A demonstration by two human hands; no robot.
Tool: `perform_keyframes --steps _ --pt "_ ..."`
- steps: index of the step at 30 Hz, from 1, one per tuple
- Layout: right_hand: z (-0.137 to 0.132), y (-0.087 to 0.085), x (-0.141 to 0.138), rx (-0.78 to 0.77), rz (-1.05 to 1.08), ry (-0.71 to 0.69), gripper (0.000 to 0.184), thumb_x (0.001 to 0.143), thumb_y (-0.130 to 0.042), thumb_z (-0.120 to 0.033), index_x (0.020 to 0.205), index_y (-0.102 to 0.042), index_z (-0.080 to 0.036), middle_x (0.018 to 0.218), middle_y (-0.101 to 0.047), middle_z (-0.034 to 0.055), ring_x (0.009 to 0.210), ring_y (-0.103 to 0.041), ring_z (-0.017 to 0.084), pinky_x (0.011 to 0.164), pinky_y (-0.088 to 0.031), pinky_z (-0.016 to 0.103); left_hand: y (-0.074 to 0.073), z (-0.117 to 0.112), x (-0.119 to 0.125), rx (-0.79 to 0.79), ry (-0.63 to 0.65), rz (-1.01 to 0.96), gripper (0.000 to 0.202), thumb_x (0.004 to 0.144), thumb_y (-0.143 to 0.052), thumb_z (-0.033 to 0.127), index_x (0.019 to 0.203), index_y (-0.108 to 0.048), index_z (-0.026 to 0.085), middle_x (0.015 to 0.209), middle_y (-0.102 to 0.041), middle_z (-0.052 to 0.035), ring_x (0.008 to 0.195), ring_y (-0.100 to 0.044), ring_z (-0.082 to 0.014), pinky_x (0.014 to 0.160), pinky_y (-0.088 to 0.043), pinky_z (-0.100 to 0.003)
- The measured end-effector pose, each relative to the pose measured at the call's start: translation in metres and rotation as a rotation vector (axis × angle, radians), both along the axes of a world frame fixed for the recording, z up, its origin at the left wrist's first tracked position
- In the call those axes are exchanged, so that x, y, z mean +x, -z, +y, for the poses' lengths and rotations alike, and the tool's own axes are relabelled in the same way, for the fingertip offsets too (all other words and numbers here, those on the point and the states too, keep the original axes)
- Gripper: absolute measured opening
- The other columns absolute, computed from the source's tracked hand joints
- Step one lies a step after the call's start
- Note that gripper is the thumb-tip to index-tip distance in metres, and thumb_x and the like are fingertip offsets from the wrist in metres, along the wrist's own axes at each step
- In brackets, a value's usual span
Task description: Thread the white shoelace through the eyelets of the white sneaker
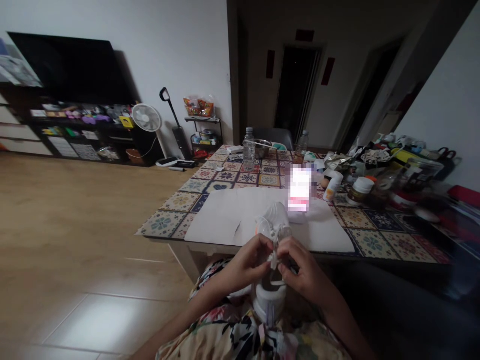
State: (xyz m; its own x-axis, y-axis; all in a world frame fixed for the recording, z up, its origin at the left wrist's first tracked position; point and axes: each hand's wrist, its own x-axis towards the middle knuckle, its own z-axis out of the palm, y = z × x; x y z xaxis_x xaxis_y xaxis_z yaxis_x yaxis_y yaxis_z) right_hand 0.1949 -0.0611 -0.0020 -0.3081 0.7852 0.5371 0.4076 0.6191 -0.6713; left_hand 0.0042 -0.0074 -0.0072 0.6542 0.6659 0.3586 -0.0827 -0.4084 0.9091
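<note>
A white sneaker (269, 301) rests with its heel on my lap and its toe against the table's front edge, pointing away from me. Over its tongue, my left hand (247, 265) is closed, thumb and fingertips pinching a white shoelace (274, 261). From the other side my right hand (304, 266) pinches the lace too, its fingertips close to those of the left. Between the two hands the lace is partly hidden by the fingers, so its exact loops cannot be made out.
White paper (221, 215) covers the near part of the patterned table (165, 220). A bright, blurred-out screen (300, 187) stands beyond the shoe. A water bottle (249, 150) and metal bowl (262, 149) sit farther back. Jars, a white tube (333, 187) and clutter fill the right side.
</note>
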Motion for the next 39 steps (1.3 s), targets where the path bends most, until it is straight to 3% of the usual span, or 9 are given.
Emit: perform_keyframes --steps 4,10,13,17,22,27,31,37,39 --pt "0.004 0.004 -0.001 -0.016 0.055 -0.012 0.007 0.091 -0.056 -0.017 0.087 -0.052 -0.022 0.092 -0.052 0.0024 0.087 -0.051 0.017 0.078 -0.042 0.027 -0.001 0.004 -0.001 0.057 -0.026 -0.008 0.026 0.088 -0.064 0.041 0.083 -0.055 0.018 0.087 -0.053 -0.0032 0.084 -0.049 -0.0179 0.078 -0.040 -0.029" --pt "0.005 0.009 0.012 -0.172 0.224 -0.219 0.036 0.090 -0.059 -0.055 0.077 -0.057 -0.021 0.092 -0.051 0.0033 0.086 -0.052 0.018 0.078 -0.042 0.031 0.003 0.007 -0.004 -0.044 0.132 -0.198 0.034 0.084 -0.069 0.048 0.075 -0.064 0.016 0.091 -0.054 -0.0049 0.085 -0.052 -0.0172 0.077 -0.040 -0.029" --pt "0.003 0.010 0.019 -0.213 0.407 -0.253 0.039 0.088 -0.060 -0.055 0.071 -0.057 -0.021 0.089 -0.055 0.0038 0.084 -0.053 0.019 0.077 -0.042 0.032 0.006 0.008 -0.009 -0.168 0.144 -0.376 0.037 0.083 -0.070 0.048 0.068 -0.064 0.015 0.084 -0.053 -0.0044 0.080 -0.050 -0.0162 0.073 -0.038 -0.027" --pt "-0.003 -0.001 0.022 -0.121 0.793 -0.234 0.041 0.086 -0.063 -0.054 0.064 -0.050 -0.022 0.061 -0.047 -0.0013 0.066 -0.050 0.017 0.068 -0.044 0.033 0.004 0.009 -0.017 -0.265 0.149 -0.607 0.038 0.078 -0.076 0.046 0.061 -0.060 0.016 0.078 -0.050 -0.0027 0.074 -0.047 -0.0148 0.066 -0.037 -0.026" --pt "-0.014 -0.020 0.018 0.008 1.077 0.015 0.030 0.087 -0.066 -0.046 0.070 -0.055 -0.023 0.051 -0.040 -0.0069 0.045 -0.037 0.010 0.047 -0.036 0.023 -0.014 0.005 -0.023 -0.208 0.122 -0.832 0.041 0.080 -0.075 0.040 0.053 -0.054 0.017 0.069 -0.045 -0.0002 0.067 -0.046 -0.0124 0.062 -0.039 -0.024" --pt "-0.020 -0.005 0.010 0.083 0.964 0.260 0.014 0.085 -0.071 -0.037 0.085 -0.066 -0.024 0.052 -0.050 -0.0070 0.043 -0.042 0.008 0.045 -0.035 0.021 -0.026 -0.007 -0.024 -0.083 0.368 -0.755 0.029 0.082 -0.075 0.030 0.059 -0.060 0.019 0.060 -0.041 0.0021 0.054 -0.044 -0.0099 0.048 -0.037 -0.021" --pt "-0.023 0.008 0.007 0.017 0.824 0.285 0.007 0.085 -0.070 -0.028 0.088 -0.066 -0.023 0.060 -0.060 -0.0043 0.052 -0.054 0.010 0.052 -0.043 0.023 -0.037 -0.016 -0.025 -0.039 0.396 -0.666 0.036 0.084 -0.072 0.029 0.055 -0.056 0.017 0.055 -0.044 0.0015 0.054 -0.052 -0.0109 0.052 -0.043 -0.023" --pt "-0.021 0.007 0.007 -0.005 0.787 0.285 0.005 0.086 -0.067 -0.025 0.090 -0.065 -0.022 0.062 -0.061 -0.0043 0.055 -0.055 0.010 0.052 -0.043 0.020 -0.057 -0.023 -0.023 0.012 0.534 -0.773 0.045 0.086 -0.070 0.031 0.050 -0.046 0.017 0.047 -0.042 0.0036 0.043 -0.046 -0.0082 0.045 -0.043 -0.019" --pt "-0.020 0.007 0.006 -0.006 0.744 0.279 0.005 0.087 -0.066 -0.026 0.090 -0.066 -0.022 0.062 -0.061 -0.0038 0.054 -0.055 0.010 0.050 -0.042 0.020 -0.057 -0.026 -0.021 -0.027 0.485 -0.719 0.042 0.086 -0.070 0.031 0.053 -0.049 0.018 0.050 -0.046 0.0027 0.046 -0.049 -0.0091 0.047 -0.044 -0.020"
